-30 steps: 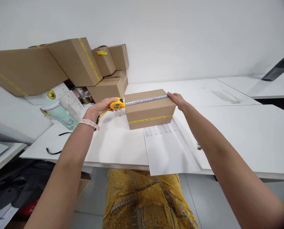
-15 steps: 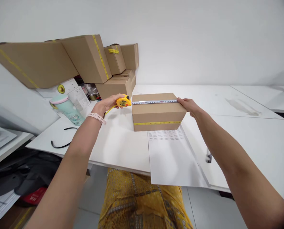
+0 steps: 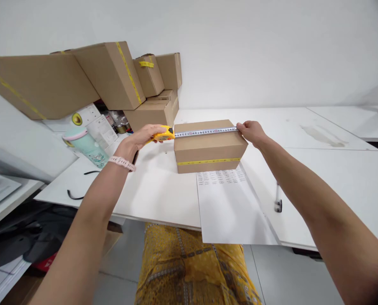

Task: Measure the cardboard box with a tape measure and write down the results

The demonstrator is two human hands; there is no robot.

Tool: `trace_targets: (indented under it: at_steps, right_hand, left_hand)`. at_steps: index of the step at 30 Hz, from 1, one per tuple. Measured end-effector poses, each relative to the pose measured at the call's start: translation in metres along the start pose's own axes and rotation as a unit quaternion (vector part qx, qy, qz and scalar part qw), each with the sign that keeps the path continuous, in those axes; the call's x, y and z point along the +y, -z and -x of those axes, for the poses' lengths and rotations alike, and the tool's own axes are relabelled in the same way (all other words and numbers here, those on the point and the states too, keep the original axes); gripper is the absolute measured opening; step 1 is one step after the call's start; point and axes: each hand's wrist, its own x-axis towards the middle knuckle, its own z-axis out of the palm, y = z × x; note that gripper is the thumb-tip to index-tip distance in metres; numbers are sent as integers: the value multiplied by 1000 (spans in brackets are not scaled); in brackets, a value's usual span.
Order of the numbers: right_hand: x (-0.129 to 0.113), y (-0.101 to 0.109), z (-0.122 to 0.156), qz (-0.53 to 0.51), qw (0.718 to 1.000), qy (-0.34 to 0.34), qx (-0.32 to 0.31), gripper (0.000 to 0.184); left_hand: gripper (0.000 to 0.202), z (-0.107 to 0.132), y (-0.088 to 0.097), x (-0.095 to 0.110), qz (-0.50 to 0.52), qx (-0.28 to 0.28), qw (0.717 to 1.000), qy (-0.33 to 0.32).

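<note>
A brown cardboard box [image 3: 212, 148] with a strip of yellow tape along its front sits on the white table [image 3: 157, 190]. My left hand [image 3: 144, 136] is closed around a yellow tape measure [image 3: 165, 133] at the box's left end. From its case the pale blade [image 3: 204, 131] runs across the top of the box to the right end. There my right hand [image 3: 250, 132] pinches the blade's tip at the box's top right edge. Beneath the box lies a sheet of paper [image 3: 230, 212] with printed rows, partly covered by it.
Several cardboard boxes [image 3: 106, 76] are stacked at the back left against the wall. A mint green tumbler [image 3: 87, 146] and dark-armed glasses [image 3: 74, 195] lie left. A pen [image 3: 278, 203] rests on the table by my right forearm.
The tape measure's case has tilted and moved slightly, now against the box's left edge. My right hand has shifted a little up at the right end. The view has shifted slightly.
</note>
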Motion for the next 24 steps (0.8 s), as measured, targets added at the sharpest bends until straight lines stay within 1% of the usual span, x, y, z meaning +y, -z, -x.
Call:
trace_targets:
  at_steps: [1, 2, 3, 4, 5, 7, 8, 9, 10, 11, 12, 13, 14, 16, 18, 21, 24]
  right_hand:
    - [-2, 1, -3, -23, 999, 24, 10, 32]
    - [-5, 2, -4, -51, 997, 49, 20, 32]
    - [-9, 1, -5, -77, 994, 74, 26, 33]
    - [-14, 0, -3, -95, 990, 97, 22, 33]
    - [-20, -3, -1, -102, 988, 119, 7, 34]
    - [-34, -13, 6, -89, 983, 149, -52, 33]
    - [-42, -19, 9, -75, 981, 154, -87, 33]
    - [-49, -26, 11, -58, 979, 153, -119, 32]
    - [-55, -32, 10, -38, 978, 147, -142, 31]
    - [-61, -38, 8, -19, 978, 138, -154, 31]
    - [-65, -43, 4, -3, 979, 128, -157, 32]
    - [-67, -47, -2, 7, 981, 118, -152, 32]
    - [-68, -51, -8, 12, 983, 106, -146, 34]
    - [-68, -58, -21, 8, 987, 84, -137, 36]
    - [-64, -64, -32, 3, 987, 72, -141, 35]
    - [-58, -71, -39, -5, 985, 81, -150, 30]
    - [-52, -74, -41, -25, 984, 79, -157, 28]
  left_hand:
    - [39, 13, -7, 5, -7, -17, 1000, -8]
    - [41, 29, -19, 8, -9, -39, 999, -8]
    - [44, 46, -35, 11, 11, -77, 997, 4]
    - [49, 65, -57, 12, 47, -121, 991, 31]
    - [56, 83, -82, 11, 100, -169, 979, 62]
    - [60, 112, -139, 6, 231, -207, 945, 98]
    - [61, 121, -166, 4, 289, -212, 926, 117]
    - [61, 125, -191, 3, 342, -185, 914, 118]
    - [60, 125, -211, 4, 378, -146, 908, 105]
    - [59, 121, -227, 6, 391, -109, 910, 90]
    - [59, 114, -237, 11, 401, -73, 910, 76]
    - [58, 104, -242, 17, 407, -52, 910, 64]
    - [56, 94, -244, 24, 408, -41, 911, 54]
    - [55, 74, -240, 37, 407, -36, 912, 42]
    - [55, 61, -236, 45, 402, -31, 914, 44]
    - [54, 56, -237, 47, 403, -23, 913, 59]
    - [53, 61, -244, 45, 410, -24, 909, 66]
